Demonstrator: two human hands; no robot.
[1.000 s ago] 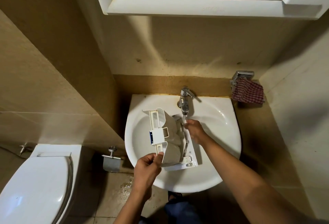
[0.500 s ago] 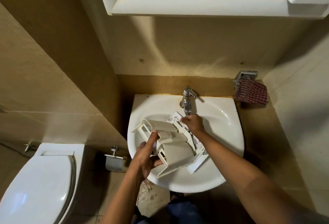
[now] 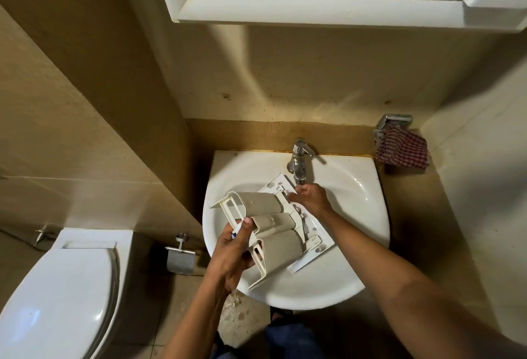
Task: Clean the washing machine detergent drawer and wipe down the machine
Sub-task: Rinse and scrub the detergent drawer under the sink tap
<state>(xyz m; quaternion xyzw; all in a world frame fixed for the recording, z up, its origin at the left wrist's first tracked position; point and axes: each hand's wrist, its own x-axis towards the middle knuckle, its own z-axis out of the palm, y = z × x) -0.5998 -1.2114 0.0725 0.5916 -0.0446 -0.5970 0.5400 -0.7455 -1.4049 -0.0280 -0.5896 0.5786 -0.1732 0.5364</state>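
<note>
We are at the rinsing step, with the wipe-down of the machine not yet begun; no washing machine is in view here. The white ceramic wash basin (image 3: 356,187) fixed to the tiled wall serves as our bench. The beige and white plastic detergent drawer (image 3: 273,247) lies slanted across the bowl. Its rounded compartment undersides face up, and a flat white frame is underneath.

Our left hand (image 3: 231,247) grips the drawer's near left side, thumb over the front wall and fingers wrapped beneath. Our right hand (image 3: 310,199) is at the far end, right below the spout, with its fingers curled onto the drawer's edge. The red and white checked cloth (image 3: 402,150) hangs from a metal holder on the wall to the right, well apart from the basin. The chrome tap (image 3: 299,164) stands at the back rim, and we cannot tell whether water is running.

We judge that the next move calls for turning the drawer so the open compartments face the spout. The right hand's fingers can then rub residue from the corners while the left hand steadies the wet, slippery plastic. The cloth is likely to be wanted afterwards.
</note>
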